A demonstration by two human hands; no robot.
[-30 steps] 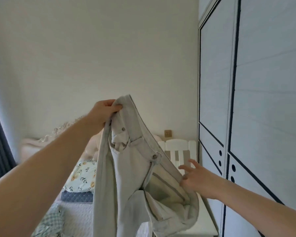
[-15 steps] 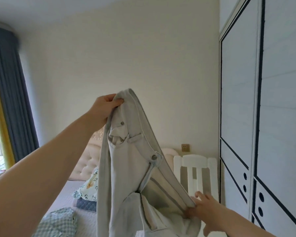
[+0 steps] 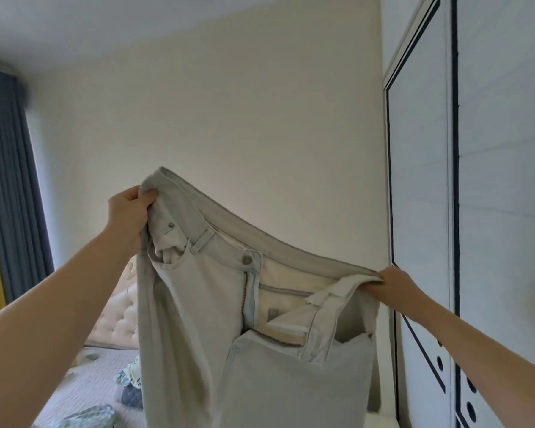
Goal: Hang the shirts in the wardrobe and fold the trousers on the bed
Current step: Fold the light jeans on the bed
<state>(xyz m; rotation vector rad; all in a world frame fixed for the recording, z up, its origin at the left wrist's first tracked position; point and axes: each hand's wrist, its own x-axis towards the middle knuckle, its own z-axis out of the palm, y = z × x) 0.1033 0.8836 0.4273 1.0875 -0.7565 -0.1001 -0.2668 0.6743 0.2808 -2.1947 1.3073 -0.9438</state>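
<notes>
A plain cream wall point(image 3: 229, 118) fills the space behind the trousers point(image 3: 198, 319). To the right of the trousers stands the white wardrobe point(image 3: 491, 180), its flat doors edged with thin dark lines and dotted low down with round dark holes. The trousers are pale grey-beige denim, held up in the air in front of the wall. Their waistband is stretched wide in a sagging curve and the fly is open, showing lighter lining and pocket bags inside. The legs hang straight down out of view.

Below and left of the trousers lies the bed point(image 3: 90, 381), with a quilted pinkish cover and a tufted, buttoned headboard point(image 3: 118, 316). Far left of the trousers hang pleated dark blue curtains point(image 3: 10, 180).

The bare left arm reaches up and forward. The left hand point(image 3: 127, 211) grips the higher left end of the waistband, thumb on the near face and fingers curled behind. The right arm stretches out lower, and the right hand point(image 3: 393, 284) pinches the waistband's right end, fingers closed round a fold of cloth.

On the trousers' front sit a flat belt loop point(image 3: 202, 241), metal zip teeth point(image 3: 245, 291), a round metal button point(image 3: 247, 259) above them, and a small rivet point(image 3: 171, 225) at the pocket corner.
</notes>
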